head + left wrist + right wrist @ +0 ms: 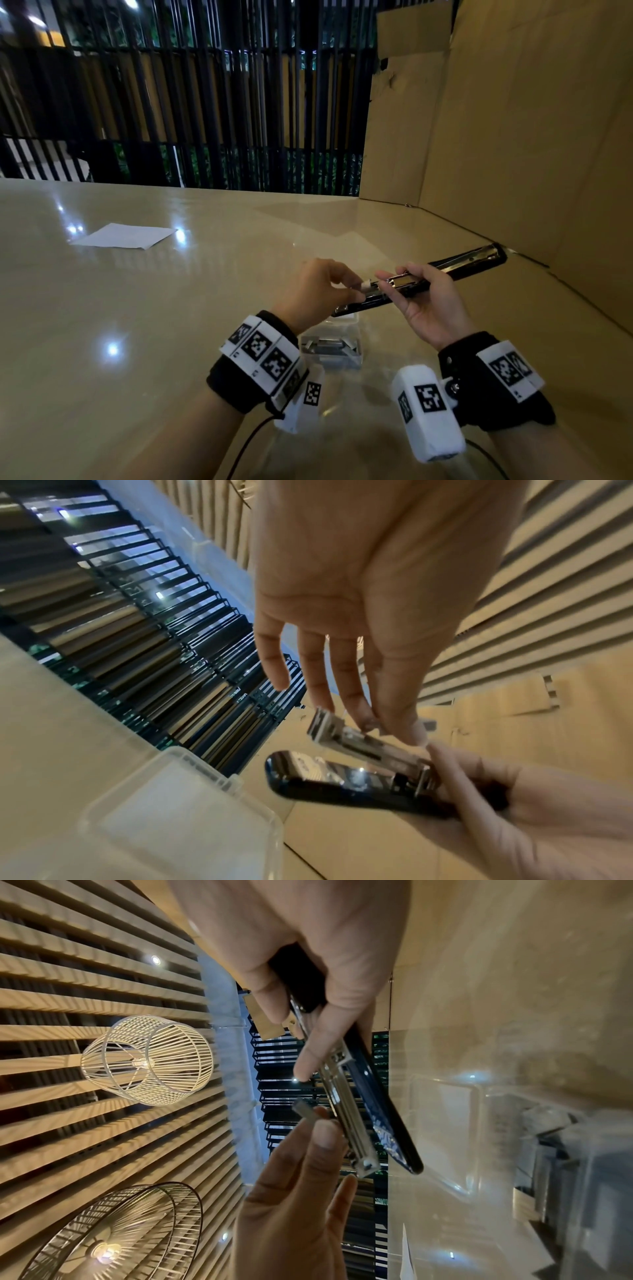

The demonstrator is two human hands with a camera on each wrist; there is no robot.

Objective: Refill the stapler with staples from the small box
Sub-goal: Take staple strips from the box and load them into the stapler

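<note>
Just above the clear staple box (331, 346), your right hand (426, 305) grips the opened black stapler (455, 267); your left hand (313, 291) pinches a staple strip (365, 284) at its metal channel (359, 744).

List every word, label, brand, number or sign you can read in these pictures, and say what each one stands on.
No readable words or numbers in any view.
Wristbands: black-and-white square code markers, patterns only, no letters.
Stapler: a pale printed patch on the black body, too blurred to read.
Sheet of paper: shows blank from here.
Clear plastic box: no label visible.
</note>
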